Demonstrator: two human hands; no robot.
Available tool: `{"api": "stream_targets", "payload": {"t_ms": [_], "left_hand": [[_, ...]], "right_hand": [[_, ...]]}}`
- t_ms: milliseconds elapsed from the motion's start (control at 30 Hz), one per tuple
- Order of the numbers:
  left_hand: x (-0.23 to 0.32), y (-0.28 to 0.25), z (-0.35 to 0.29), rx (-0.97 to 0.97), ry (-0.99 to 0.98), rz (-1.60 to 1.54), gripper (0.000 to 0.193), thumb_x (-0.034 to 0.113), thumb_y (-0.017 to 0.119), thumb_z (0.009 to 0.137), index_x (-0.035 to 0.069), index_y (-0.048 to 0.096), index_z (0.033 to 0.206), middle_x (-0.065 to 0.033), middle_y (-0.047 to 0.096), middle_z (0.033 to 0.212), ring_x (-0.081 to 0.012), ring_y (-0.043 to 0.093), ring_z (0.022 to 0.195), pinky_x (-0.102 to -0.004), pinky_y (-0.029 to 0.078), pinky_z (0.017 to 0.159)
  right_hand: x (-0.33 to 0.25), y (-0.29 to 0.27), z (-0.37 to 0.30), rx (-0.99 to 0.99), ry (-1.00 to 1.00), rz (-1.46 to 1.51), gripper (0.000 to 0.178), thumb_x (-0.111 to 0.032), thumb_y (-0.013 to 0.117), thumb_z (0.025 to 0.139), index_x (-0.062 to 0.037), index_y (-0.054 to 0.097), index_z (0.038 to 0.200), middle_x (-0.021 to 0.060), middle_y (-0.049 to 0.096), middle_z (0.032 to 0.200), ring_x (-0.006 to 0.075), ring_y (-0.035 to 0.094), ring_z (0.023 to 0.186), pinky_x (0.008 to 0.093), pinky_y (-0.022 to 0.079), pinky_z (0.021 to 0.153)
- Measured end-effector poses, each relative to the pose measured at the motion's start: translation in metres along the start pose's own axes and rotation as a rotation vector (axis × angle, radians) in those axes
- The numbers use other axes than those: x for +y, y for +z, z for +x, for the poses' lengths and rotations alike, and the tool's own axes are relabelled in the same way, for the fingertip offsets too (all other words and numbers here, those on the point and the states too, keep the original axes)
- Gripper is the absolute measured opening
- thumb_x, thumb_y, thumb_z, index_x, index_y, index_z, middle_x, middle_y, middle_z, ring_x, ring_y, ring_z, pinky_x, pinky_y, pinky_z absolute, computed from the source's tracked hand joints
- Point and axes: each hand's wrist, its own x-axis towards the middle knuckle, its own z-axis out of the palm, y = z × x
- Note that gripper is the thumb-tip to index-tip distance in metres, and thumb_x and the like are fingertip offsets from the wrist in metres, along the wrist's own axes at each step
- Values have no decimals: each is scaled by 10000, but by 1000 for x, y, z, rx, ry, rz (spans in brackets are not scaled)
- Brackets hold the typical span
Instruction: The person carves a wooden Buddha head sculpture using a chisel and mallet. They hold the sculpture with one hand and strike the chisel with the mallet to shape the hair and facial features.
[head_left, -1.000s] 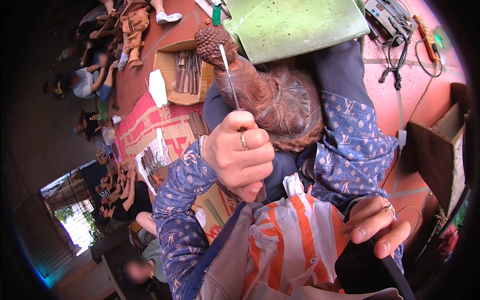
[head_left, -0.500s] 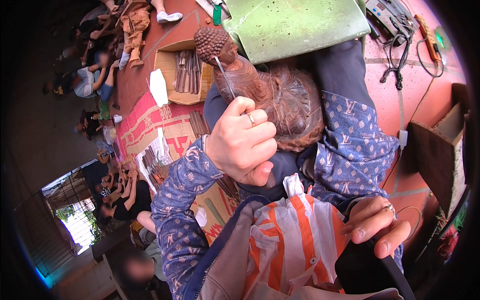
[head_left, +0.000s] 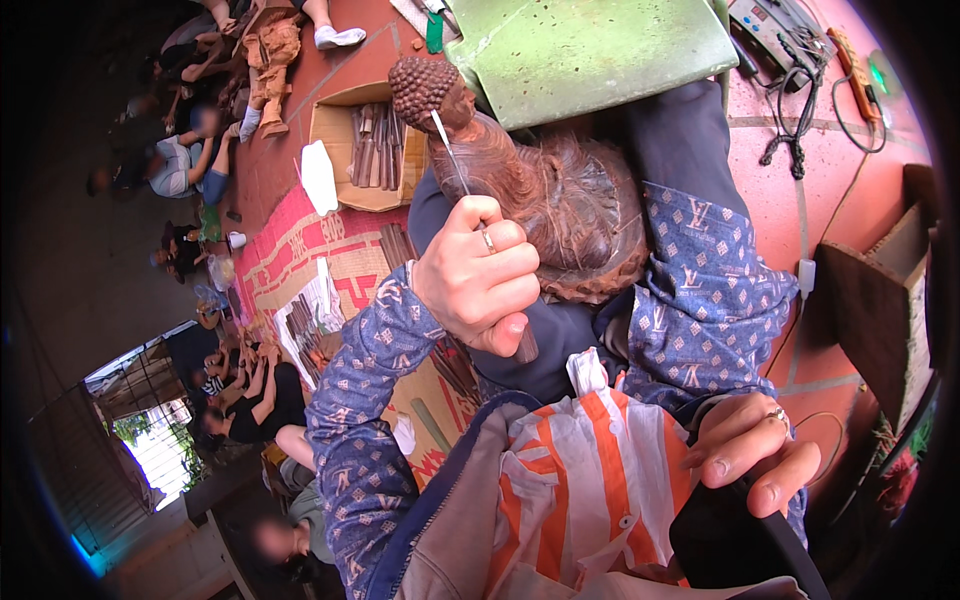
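Note:
A dark carved wooden statue of a seated Buddha (head_left: 560, 205) rests tilted against my lap, its curl-covered head toward the upper left. My left hand (head_left: 475, 275) is closed round a carving chisel (head_left: 451, 155). The thin metal blade reaches up to the side of the statue's head, by the ear, and the end of a wooden handle shows below my thumb. At the lower right, my right hand (head_left: 750, 450) has its fingers bent over the top edge of a black flat object (head_left: 735, 535), whose kind I cannot make out.
A cardboard box (head_left: 330, 160) of chisels stands left of the statue. More chisels lie on red-and-tan cardboard (head_left: 300, 235). Beyond the statue is a green plastic chair (head_left: 600, 60). Cables and an orange power strip (head_left: 858, 80) lie at upper right. Several people sit at far left.
My left hand has shifted slightly left, and the chisel's handle end now shows below it. The statue and my right hand look the same.

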Motion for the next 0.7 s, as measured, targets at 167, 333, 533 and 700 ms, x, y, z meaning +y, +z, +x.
{"api": "stream_targets", "payload": {"t_ms": [167, 333, 533, 700], "left_hand": [[2, 5, 0, 13, 23, 76, 244, 294, 447, 714, 122, 386, 551, -11, 386, 602, -163, 441, 600, -348, 323, 652], [20, -12, 19, 84, 50, 153, 236, 287, 455, 695, 125, 399, 533, -1, 424, 606, -150, 467, 612, -332, 333, 658], [17, -8, 14, 34, -35, 3, 336, 310, 402, 793, 104, 369, 530, -25, 385, 585, -184, 432, 544, -356, 320, 623], [19, -20, 12, 14, -91, -130, 457, 381, 338, 863, 49, 460, 573, -51, 439, 605, -216, 462, 565, -393, 313, 641]], "right_hand": [[0, 0, -1, -11, 3, 8, 296, -333, 503, 896, -122, 508, 1104, 203, 579, 1043, 260, 608, 717, 265, 521, 576], [1, 0, 0, -13, 6, 6, 291, -323, 509, 894, -125, 507, 1106, 202, 577, 1048, 259, 606, 723, 265, 516, 571], [0, -1, 0, -22, 10, 11, 291, -319, 510, 894, -122, 506, 1108, 204, 576, 1050, 258, 605, 719, 263, 515, 572], [0, -1, 0, -21, 10, 15, 295, -322, 511, 893, -120, 505, 1109, 206, 575, 1053, 259, 606, 722, 264, 522, 582]]}}
